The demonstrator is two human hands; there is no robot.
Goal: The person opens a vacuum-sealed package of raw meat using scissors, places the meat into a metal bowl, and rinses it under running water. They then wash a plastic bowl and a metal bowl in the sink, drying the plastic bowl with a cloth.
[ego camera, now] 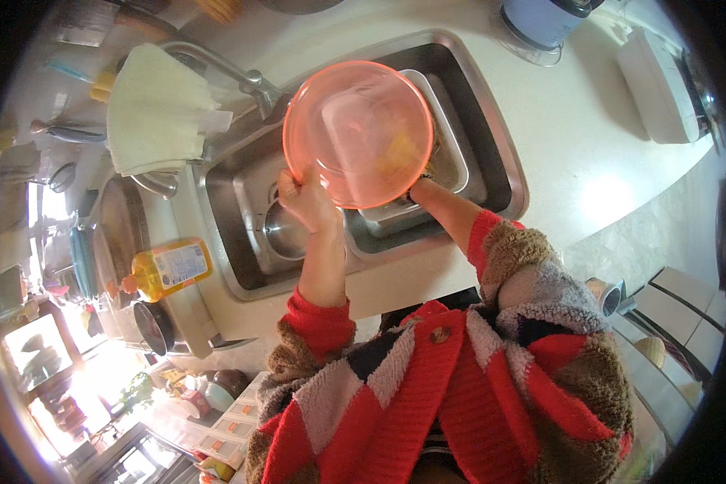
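Observation:
A translucent orange plastic bowl point(357, 136) is over the double-basin sink. My left hand point(308, 199) grips its near-left rim. Only the wrist end of my right hand point(425, 192) shows at the near-right rim; the fingers are hidden behind the bowl, so their hold cannot be told. Below the bowl, a white rectangular tray point(458, 163) rests in the right-hand basin point(490, 133), partly covered. A blurred yellow patch shows through the bowl's wall, but I cannot tell what it is. Left of the bowl lies the left-hand basin point(242, 236) with a round metal strainer or pan point(284, 230).
A faucet point(260, 88) rises behind the sink. A pale cloth point(157, 115) hangs to its left. A yellow dish-soap bottle point(172, 269) stands left of the sink. On the right counter are a clear-based blue appliance point(541, 24) and a white box-like container point(659, 88).

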